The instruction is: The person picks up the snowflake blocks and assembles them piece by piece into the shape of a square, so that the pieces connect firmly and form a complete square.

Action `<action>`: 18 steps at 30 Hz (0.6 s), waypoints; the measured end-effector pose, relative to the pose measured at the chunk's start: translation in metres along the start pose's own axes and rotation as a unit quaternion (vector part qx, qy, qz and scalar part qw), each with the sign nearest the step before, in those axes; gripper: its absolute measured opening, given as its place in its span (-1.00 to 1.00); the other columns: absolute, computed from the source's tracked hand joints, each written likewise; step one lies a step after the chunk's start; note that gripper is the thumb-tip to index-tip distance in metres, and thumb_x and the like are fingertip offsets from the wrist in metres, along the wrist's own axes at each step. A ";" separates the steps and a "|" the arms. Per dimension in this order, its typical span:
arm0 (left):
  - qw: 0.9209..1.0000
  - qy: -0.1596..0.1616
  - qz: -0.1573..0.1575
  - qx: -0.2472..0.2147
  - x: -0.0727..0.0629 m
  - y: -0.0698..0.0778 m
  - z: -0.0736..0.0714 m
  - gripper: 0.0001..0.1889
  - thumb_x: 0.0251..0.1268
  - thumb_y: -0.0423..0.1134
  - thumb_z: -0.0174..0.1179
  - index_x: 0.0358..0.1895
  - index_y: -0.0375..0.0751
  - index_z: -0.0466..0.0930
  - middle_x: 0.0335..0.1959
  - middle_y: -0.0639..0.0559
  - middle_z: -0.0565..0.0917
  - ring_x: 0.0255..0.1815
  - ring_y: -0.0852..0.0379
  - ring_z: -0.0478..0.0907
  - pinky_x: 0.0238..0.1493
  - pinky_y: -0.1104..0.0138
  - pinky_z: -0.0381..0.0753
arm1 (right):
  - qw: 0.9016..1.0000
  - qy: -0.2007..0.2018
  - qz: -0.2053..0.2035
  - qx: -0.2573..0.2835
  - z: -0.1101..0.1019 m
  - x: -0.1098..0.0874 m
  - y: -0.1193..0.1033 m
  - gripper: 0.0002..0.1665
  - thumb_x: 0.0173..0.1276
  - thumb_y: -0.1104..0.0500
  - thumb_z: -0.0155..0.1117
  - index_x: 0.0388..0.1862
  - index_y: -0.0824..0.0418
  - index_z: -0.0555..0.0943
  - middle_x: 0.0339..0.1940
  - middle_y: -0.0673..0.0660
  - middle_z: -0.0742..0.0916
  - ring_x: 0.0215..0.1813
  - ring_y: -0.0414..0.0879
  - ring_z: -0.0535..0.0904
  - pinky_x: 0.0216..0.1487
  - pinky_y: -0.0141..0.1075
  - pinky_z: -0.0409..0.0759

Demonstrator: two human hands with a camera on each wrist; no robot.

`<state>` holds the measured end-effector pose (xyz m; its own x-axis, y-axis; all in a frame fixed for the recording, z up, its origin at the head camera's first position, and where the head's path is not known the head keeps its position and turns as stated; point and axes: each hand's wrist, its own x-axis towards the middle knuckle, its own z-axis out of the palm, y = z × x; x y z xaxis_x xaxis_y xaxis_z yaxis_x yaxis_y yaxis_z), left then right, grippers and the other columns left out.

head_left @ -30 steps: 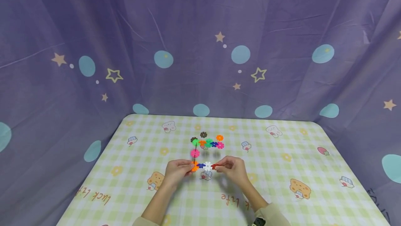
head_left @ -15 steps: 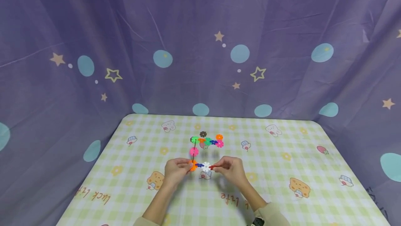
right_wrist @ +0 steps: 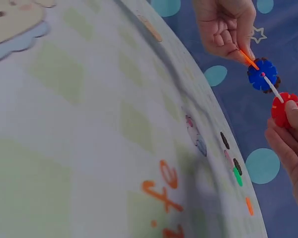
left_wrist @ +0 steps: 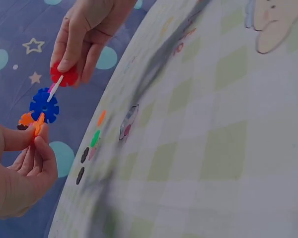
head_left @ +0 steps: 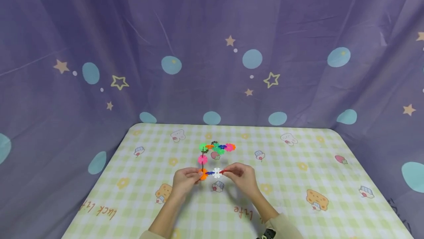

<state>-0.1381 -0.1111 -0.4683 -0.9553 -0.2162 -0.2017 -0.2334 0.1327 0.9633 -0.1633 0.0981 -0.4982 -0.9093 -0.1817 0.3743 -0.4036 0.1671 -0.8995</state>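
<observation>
My left hand pinches an orange snowflake disc, one corner of a linked chain of notched plastic discs. From it a blue disc and a white disc lead across to a red disc, which my right hand pinches between thumb and fingers. Another branch rises away through a pink disc to a light green disc. There it turns right, through orange, green and blue discs to a second pink disc. The whole chain is held above the table.
Loose discs lie on the checked tablecloth beyond the hands: an orange disc, a green disc and two dark discs. In the head view the chain's far side overlaps them. A purple curtain hangs behind the table.
The chain has tilted and shifted slightly left, its far side moving up over the loose discs. The red disc has turned more edge-on in the right fingers. Both hands keep their hold.
</observation>
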 end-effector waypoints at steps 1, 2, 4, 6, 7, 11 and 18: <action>1.000 0.001 0.000 -0.007 0.001 0.001 -0.001 -0.78 0.15 -0.44 0.28 -0.15 -0.51 0.62 -0.36 -0.17 0.75 -0.47 0.19 0.64 -0.31 0.28 0.75 | 1.000 -0.002 -0.005 0.005 0.001 0.003 0.000 -0.88 0.15 0.24 0.42 -0.33 0.27 0.73 -0.36 0.25 0.79 -0.36 -0.20 0.75 -0.27 -0.39 0.73; 1.000 0.004 0.000 -0.014 0.003 0.002 -0.001 -0.78 0.16 -0.44 0.28 -0.15 -0.50 0.63 -0.35 -0.17 0.76 -0.47 0.20 0.64 -0.32 0.31 0.75 | 1.000 -0.005 -0.007 0.012 0.001 0.006 0.001 -0.86 0.19 0.23 0.40 -0.30 0.29 0.72 -0.34 0.27 0.79 -0.35 -0.16 0.75 -0.26 -0.39 0.74; 1.000 0.010 0.000 -0.028 0.005 0.003 -0.003 -0.77 0.15 -0.44 0.28 -0.14 -0.51 0.62 -0.35 -0.15 0.76 -0.47 0.23 0.63 -0.33 0.37 0.73 | 0.999 -0.013 -0.001 0.033 0.001 0.012 0.002 -0.80 0.26 0.23 0.33 -0.22 0.36 0.71 -0.29 0.33 0.78 -0.31 -0.03 0.76 -0.22 -0.37 0.74; 0.999 0.019 0.003 -0.037 0.008 0.004 -0.005 -0.77 0.16 -0.44 0.27 -0.13 -0.52 0.62 -0.35 -0.14 0.76 -0.48 0.26 0.63 -0.35 0.42 0.72 | 0.999 -0.012 0.014 0.043 0.001 0.018 0.005 -0.75 0.32 0.21 0.28 -0.16 0.40 0.69 -0.23 0.36 0.77 -0.28 0.07 0.76 -0.20 -0.35 0.75; 0.999 0.024 0.003 -0.041 0.010 0.004 -0.006 -0.77 0.16 -0.44 0.27 -0.13 -0.52 0.62 -0.36 -0.12 0.76 -0.48 0.27 0.62 -0.36 0.43 0.71 | 0.999 -0.010 0.022 0.040 0.000 0.022 0.006 -0.74 0.33 0.21 0.26 -0.14 0.40 0.68 -0.21 0.36 0.77 -0.26 0.11 0.76 -0.17 -0.34 0.75; 0.998 0.039 -0.002 -0.056 0.015 0.005 -0.012 -0.75 0.16 -0.43 0.28 -0.11 -0.53 0.61 -0.39 -0.05 0.75 -0.49 0.29 0.61 -0.35 0.45 0.71 | 0.998 -0.012 0.028 -0.060 -0.002 0.035 0.017 -0.75 0.35 0.23 0.24 -0.06 0.33 0.67 -0.10 0.28 0.77 -0.10 0.13 0.73 -0.04 -0.22 0.73; 0.995 0.044 -0.012 -0.085 0.021 0.005 -0.020 -0.71 0.18 -0.44 0.27 -0.06 -0.56 0.58 -0.40 -0.02 0.76 -0.49 0.32 0.63 -0.37 0.50 0.69 | 0.945 -0.167 -0.006 -0.283 0.005 0.056 0.039 -0.51 0.44 0.15 0.12 0.28 0.31 0.46 0.30 0.29 0.56 0.38 0.21 0.42 0.43 0.05 0.37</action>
<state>-0.1552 -0.1339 -0.4645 -0.9286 -0.3022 -0.2153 -0.2142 -0.0372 0.9761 -0.2294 0.0899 -0.5130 -0.8597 -0.4666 0.2080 -0.4896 0.6365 -0.5960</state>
